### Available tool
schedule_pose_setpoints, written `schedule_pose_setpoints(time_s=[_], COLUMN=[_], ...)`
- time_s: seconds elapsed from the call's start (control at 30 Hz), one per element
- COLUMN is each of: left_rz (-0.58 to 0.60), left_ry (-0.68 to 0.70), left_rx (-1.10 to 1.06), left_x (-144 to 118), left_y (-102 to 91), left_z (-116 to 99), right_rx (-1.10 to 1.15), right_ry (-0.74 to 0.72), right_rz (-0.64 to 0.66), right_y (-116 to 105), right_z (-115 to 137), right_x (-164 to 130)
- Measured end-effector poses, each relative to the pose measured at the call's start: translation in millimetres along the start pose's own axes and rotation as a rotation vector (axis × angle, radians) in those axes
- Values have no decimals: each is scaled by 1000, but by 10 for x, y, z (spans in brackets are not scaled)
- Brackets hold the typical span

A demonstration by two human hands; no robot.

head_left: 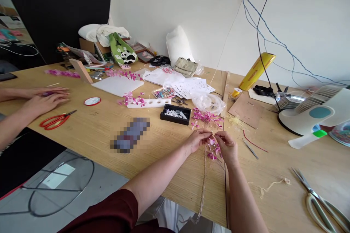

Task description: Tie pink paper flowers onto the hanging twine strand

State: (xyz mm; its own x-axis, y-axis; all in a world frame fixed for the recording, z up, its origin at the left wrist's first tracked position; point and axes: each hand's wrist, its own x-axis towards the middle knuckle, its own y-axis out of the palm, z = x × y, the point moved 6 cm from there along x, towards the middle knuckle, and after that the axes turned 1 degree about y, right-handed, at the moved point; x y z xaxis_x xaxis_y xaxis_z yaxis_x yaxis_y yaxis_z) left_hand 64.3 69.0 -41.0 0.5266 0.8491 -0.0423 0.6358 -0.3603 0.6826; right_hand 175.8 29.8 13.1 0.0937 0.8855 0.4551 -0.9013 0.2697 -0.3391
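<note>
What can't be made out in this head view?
- Pixelated patch on the table: blurred, unreadable.
- Pinch of the left hand and right hand on the pink flowers and twine: fingers hide it, too small.
- Green scissors: handles cut by the bottom-right edge.
- Co-worker's hands: arms cut by the left edge.

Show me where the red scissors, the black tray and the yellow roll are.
red scissors (56,120), head view, on the red handle loops.
black tray (175,114), head view, on its front wall.
yellow roll (257,71), head view, on the middle of its side.
</note>
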Motion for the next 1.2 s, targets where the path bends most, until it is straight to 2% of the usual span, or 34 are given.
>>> schedule_pose_setpoints(time_s=[0.13, 0.27, 0.53, 0.77, 0.93, 1.2], left_rz=[17, 66, 50, 69, 80, 88], left_ry=[-1, -4, -34, -7, -42, 13], left_rx=[40, 46, 39, -2, 33, 174], left_x=[-5, -15, -19, -29, -41, -42], left_y=[5, 42, 33, 65, 61, 58], left_z=[9, 64, 124, 108, 101, 18], right_rx=[-32, -43, 44, 75, 62, 8], right_ry=[-71, -105, -64, -11, -34, -89], right_rz=[76, 49, 24, -4, 0, 20], right_y=[-20, -9, 38, 63, 55, 54], right_z=[86, 100, -12, -115, -93, -8], right_x=[31, 35, 3, -16, -14, -17])
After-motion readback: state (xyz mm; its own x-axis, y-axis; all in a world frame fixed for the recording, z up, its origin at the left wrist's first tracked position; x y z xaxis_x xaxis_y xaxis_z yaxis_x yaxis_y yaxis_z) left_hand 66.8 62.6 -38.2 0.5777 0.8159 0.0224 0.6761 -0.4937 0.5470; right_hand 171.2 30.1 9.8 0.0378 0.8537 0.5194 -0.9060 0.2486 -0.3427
